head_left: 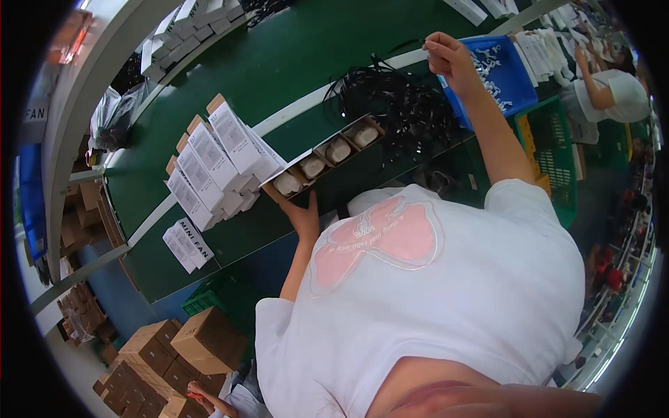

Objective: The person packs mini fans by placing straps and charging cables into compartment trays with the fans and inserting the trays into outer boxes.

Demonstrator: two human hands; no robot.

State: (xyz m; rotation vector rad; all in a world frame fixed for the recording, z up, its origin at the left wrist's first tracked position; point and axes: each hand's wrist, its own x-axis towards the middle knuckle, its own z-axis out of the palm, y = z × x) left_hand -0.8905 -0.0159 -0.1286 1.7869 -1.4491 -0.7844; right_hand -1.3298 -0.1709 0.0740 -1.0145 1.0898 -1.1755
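My left hand (300, 214) is wrapped round the near left end of a row of open narrow boxes (373, 134). Pale, rounded wrapped items (311, 166) show inside their open ends. My right hand (449, 61) is raised at the far right, fingers pinched together. A thin black cord (406, 46) runs to its fingertips. Below and left of that hand lies a tangled heap of black cords (401, 104). Beside it stands a blue bin (517, 73) with small white and metallic parts, partly hidden by my right forearm.
Stacked white printed boxes (209, 164) stand left on the green table (300, 76), two more (187, 245) at its near edge. A pale rail (296, 111) crosses the table. A green crate (554, 160) is at right, brown cartons (150, 348) lower left. Other people work nearby.
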